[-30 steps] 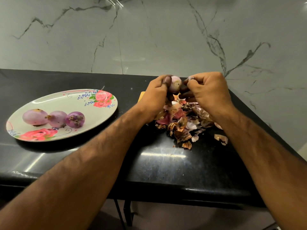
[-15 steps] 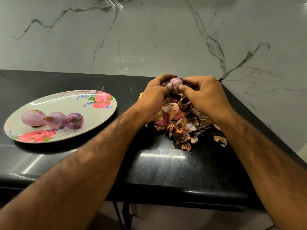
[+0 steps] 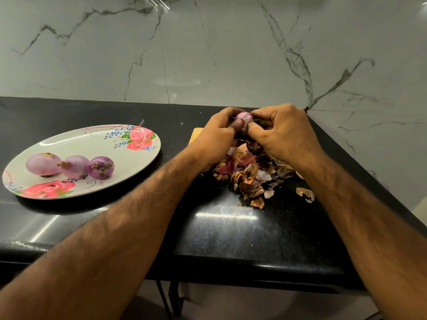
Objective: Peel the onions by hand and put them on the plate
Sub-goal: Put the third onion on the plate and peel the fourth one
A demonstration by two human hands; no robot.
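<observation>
Now, left hand point(image 3: 215, 137), right hand point(image 3: 286, 132), fingers point(image 3: 265, 113) curled round 1 onion point(image 3: 244, 116); its axis hidden

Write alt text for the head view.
A left hand and right hand grip a small purple onion over a pile of brown onion skins on a black counter. Three peeled purple onions lie on an oval floral plate.

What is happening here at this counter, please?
A person is peeling small red onions by hand. The left hand and the right hand together grip one onion, held above a pile of skins on the black counter. Three peeled onions already lie in a row on the floral plate to the left, so the one in hand would be the fourth.
</observation>
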